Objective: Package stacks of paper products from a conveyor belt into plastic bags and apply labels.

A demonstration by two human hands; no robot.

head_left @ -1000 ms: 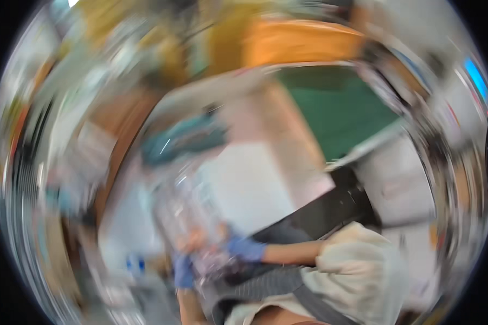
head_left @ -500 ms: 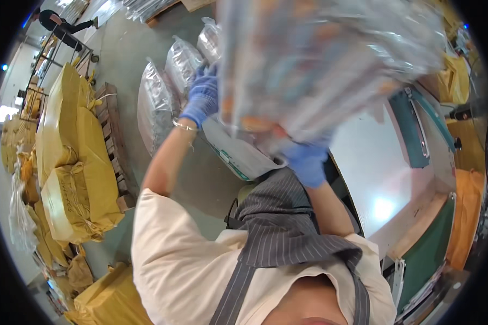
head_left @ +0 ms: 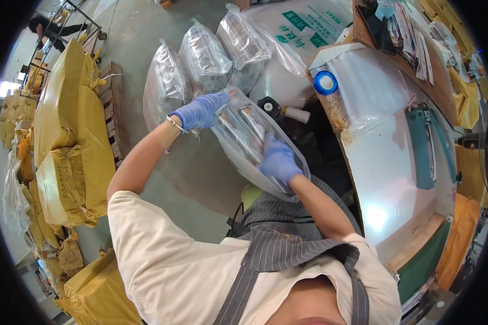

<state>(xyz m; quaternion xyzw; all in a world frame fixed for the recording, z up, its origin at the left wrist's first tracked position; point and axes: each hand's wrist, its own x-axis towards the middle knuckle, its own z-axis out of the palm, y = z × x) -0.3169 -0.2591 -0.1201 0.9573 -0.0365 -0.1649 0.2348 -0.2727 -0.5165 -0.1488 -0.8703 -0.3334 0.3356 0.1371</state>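
A plastic-wrapped pack stands on edge within a large clear plastic bag in front of my knees. My left hand, in a blue knit glove, is closed at the pack's far left end, beside the bag's mouth. Against its near right side lies my right hand, gloved the same way, with the fingers bent onto the pack; some fingertips are hidden. Just beyond, filled clear bags stand in a row on the floor.
On my right is a white worktable with a blue tape roll and a clear plastic sheet. Large printed plastic lies beyond the filled bags. Yellow wrapped bundles sit by a wooden pallet at left. A person is far left.
The wrapped pack has come down from high in front of me into the bag by my knees. Both hands moved with it, and the worktable and filled bags are now uncovered.
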